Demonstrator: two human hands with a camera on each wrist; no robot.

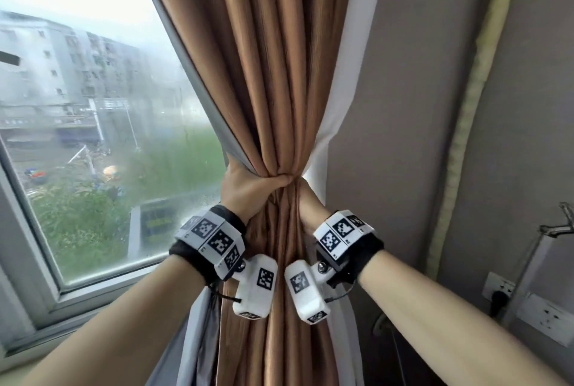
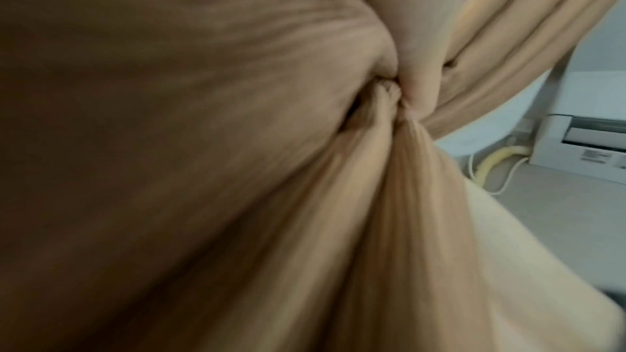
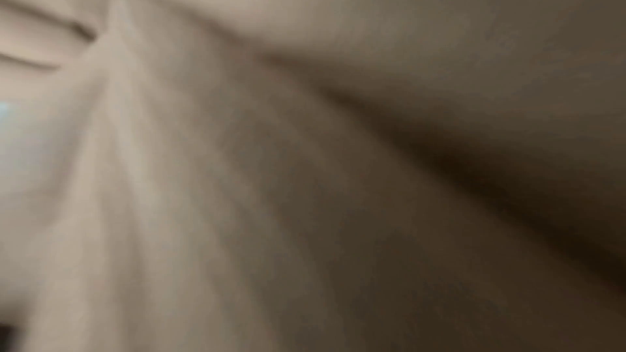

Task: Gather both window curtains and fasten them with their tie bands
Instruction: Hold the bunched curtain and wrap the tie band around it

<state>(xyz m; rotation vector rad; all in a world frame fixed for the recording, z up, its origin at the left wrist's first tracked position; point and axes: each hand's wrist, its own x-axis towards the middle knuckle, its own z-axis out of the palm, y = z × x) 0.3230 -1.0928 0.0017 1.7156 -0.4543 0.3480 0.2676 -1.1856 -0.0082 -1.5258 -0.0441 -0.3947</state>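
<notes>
Both forearms extend forward and upward, converging at mid-height. The left hand (image 1: 245,188) wraps its fingers around the gathered curtain (image 1: 276,106) from the left; the right hand (image 1: 307,202) grips it from the right, fingers hidden behind the folds.

The left hand (image 1: 248,188) is gripping the brown curtain (image 1: 279,75) at its gathered waist, fingers wrapping round the folds, while the right hand (image 1: 307,205) is clutching the same bunch from the other side, mostly hidden behind the cloth. A pale lining (image 1: 338,100) is showing along the curtain's edges. The window (image 1: 93,137) is lying to the left, wall sockets (image 1: 540,314) to the lower right
</notes>
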